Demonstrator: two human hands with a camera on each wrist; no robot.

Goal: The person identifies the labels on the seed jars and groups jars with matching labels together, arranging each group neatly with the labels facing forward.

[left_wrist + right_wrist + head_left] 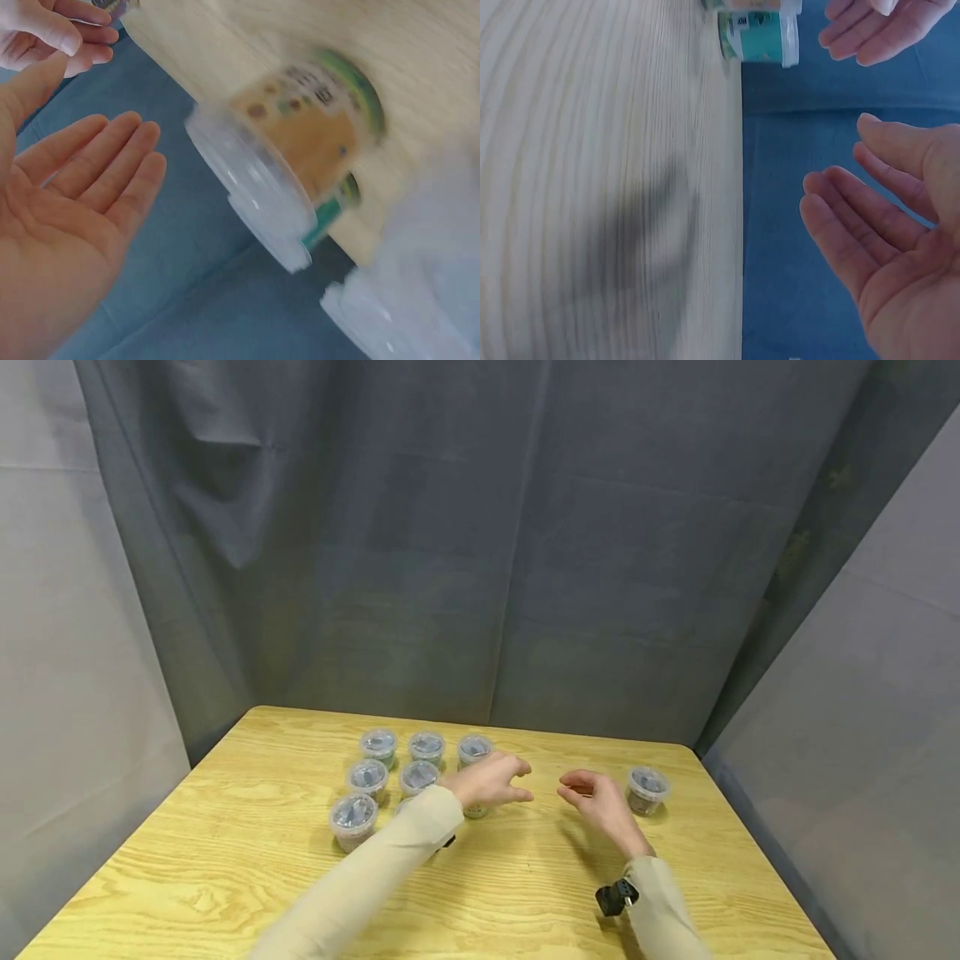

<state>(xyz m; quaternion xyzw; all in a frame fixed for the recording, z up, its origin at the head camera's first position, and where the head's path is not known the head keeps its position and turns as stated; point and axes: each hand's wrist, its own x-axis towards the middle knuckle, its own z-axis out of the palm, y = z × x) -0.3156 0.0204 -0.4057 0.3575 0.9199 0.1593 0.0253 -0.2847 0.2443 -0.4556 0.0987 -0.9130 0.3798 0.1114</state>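
My left hand (491, 781) hovers over the right-hand end of a group of clear-lidded plastic tubs, its fingers extended and holding nothing. The tub (474, 747) just behind it is partly covered by the hand. In the left wrist view, a tub with an orange label (300, 142) stands beside the open palm. Facing it across a gap, my right hand (602, 808) is raised above the table with loosely bent fingers and nothing in them. A single tub (647, 789) with a dark lid top stands just right of that hand.
Several more tubs, such as the front-left one (353, 821), stand in rough rows on the wooden table (225, 827). A grey-blue curtain (420, 543) hangs behind the table, with pale panels at both sides. Each wrist wears a small black camera, the right one (617, 897) plainly visible.
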